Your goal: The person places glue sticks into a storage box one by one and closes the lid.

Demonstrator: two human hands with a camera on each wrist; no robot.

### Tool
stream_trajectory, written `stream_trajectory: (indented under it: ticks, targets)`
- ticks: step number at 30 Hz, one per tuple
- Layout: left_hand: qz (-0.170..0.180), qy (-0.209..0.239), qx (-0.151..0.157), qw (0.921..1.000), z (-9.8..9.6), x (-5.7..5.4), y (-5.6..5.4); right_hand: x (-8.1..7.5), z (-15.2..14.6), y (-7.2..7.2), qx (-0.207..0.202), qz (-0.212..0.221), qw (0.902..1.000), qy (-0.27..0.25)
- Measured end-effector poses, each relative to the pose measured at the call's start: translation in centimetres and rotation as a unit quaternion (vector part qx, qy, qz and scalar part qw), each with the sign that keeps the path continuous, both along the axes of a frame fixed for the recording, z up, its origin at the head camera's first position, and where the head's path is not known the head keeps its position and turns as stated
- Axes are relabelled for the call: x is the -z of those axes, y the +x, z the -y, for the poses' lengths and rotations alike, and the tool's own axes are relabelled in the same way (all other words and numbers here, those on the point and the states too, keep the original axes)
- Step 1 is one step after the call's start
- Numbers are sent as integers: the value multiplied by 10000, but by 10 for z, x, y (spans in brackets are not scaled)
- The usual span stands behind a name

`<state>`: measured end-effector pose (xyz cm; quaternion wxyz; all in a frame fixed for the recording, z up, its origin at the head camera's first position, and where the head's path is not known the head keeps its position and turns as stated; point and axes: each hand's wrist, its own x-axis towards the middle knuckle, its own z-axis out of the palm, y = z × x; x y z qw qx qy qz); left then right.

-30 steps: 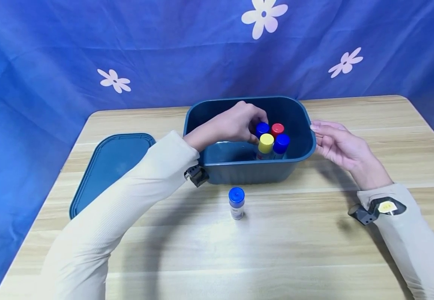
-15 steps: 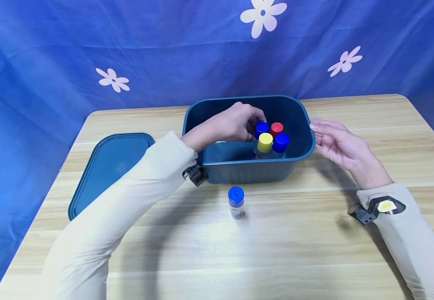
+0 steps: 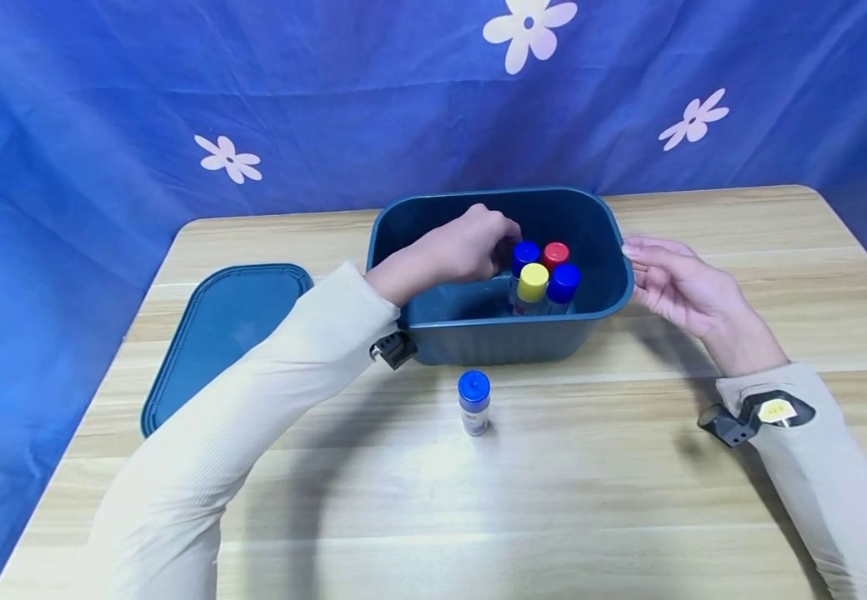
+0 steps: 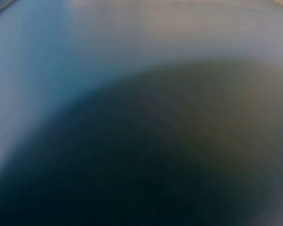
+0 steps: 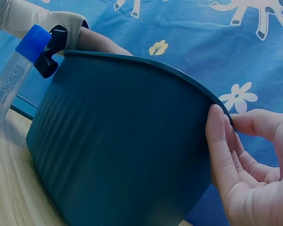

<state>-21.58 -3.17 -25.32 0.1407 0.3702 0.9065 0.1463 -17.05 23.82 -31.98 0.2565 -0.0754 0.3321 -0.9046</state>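
Observation:
A deep dark-blue bin [image 3: 501, 340] stands on the table. Inside, several small capped bottles are grouped upright toward its right: one yellow-capped bottle [image 3: 533, 283], one red-capped bottle [image 3: 555, 255] and two blue-capped, the front blue-capped bottle [image 3: 563, 285] among them. My left hand [image 3: 471, 243] reaches into the bin, fingers bent, just left of the rear blue-capped bottle [image 3: 526, 255]; its fingertips are partly hidden. With thumb and fingers, my right hand [image 5: 254, 165] pinches the bin's right rim. Another blue-capped bottle [image 3: 474, 403], clear-bodied with a printed label, stands in front of the bin.
A flat blue lid [image 3: 231, 333] lies on the wooden table [image 3: 591, 500] at the left, partly covered by my left sleeve. Behind the table hangs a blue flowered cloth [image 3: 373, 100]. The left wrist view is dark and blurred.
My left hand has drawn slightly left, its fingers coming away from the rear blue-capped bottle, which stays among the others. The right hand keeps its place on the rim.

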Motion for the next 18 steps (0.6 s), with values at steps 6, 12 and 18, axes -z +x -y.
stream_trajectory:
  ticks: [6,12,18]
  targets:
    - [-79,-250,-279,9993,1,-1,2,0,0,0,-29,-1,10000,5]
    - [64,-525,-459,9975,2,0,2,0,0,0,-8,4,10000,36]
    - [203,-692,-530,9960,1,0,4,-1,0,1,16,37,10000,42]
